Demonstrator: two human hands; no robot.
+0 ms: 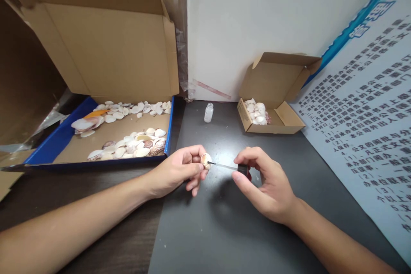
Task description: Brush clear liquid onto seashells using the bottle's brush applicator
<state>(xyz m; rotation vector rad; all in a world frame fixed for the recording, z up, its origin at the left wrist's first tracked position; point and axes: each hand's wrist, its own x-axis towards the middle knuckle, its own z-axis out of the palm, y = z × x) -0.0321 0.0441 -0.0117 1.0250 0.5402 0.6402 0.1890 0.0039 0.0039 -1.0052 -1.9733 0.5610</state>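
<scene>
Between the thumb and fingers of my left hand is a small whitish-brown seashell. My right hand pinches the black cap of a thin bottle brush, whose dark tip meets the shell or lies just in front of it. Beyond both hands, a small glass bottle with whitish contents stands upright and uncapped on the dark grey mat.
To the left, an open blue-edged cardboard box holds many shells in two groups. A smaller open carton with white shells stands at the back right. A printed sheet borders the right side, and a white wall rises behind.
</scene>
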